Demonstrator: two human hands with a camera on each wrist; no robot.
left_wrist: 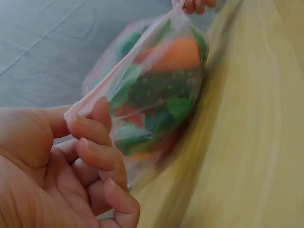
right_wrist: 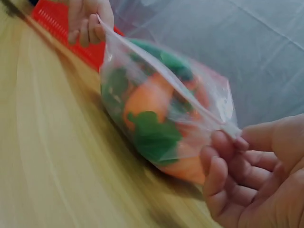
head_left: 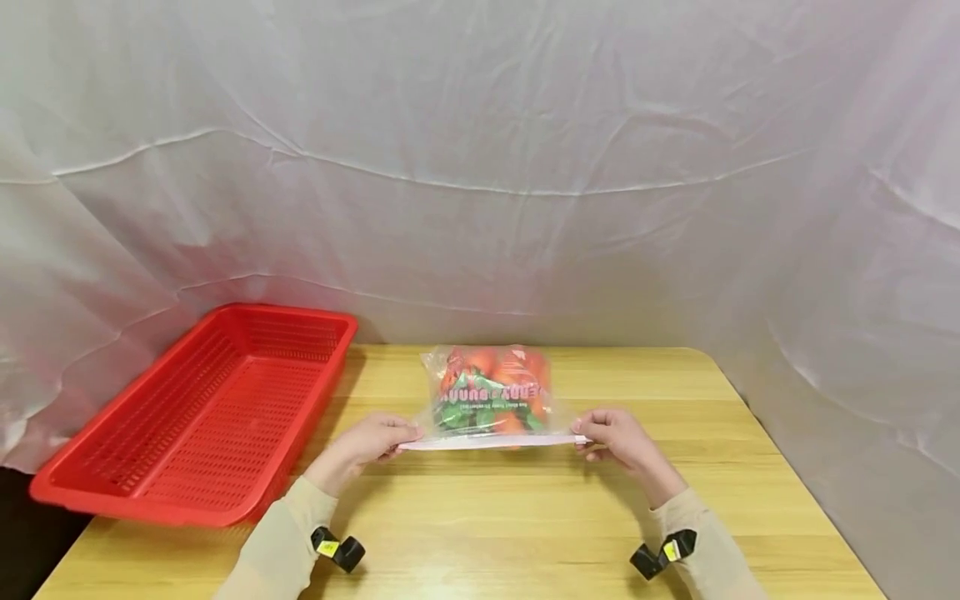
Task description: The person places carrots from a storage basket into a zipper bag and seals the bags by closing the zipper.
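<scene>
Hands (head_left: 375, 440) (head_left: 611, 435) pinch opposite ends of the zip bag (head_left: 489, 392), its seal stretched sideways between them, body lying beyond.

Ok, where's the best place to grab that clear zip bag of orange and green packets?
By the two ends of its zip strip, one from each side, as the left hand and right hand pinch it now. The strip is the one stiff edge; the zip bag below bulges and looks slippery.
</scene>
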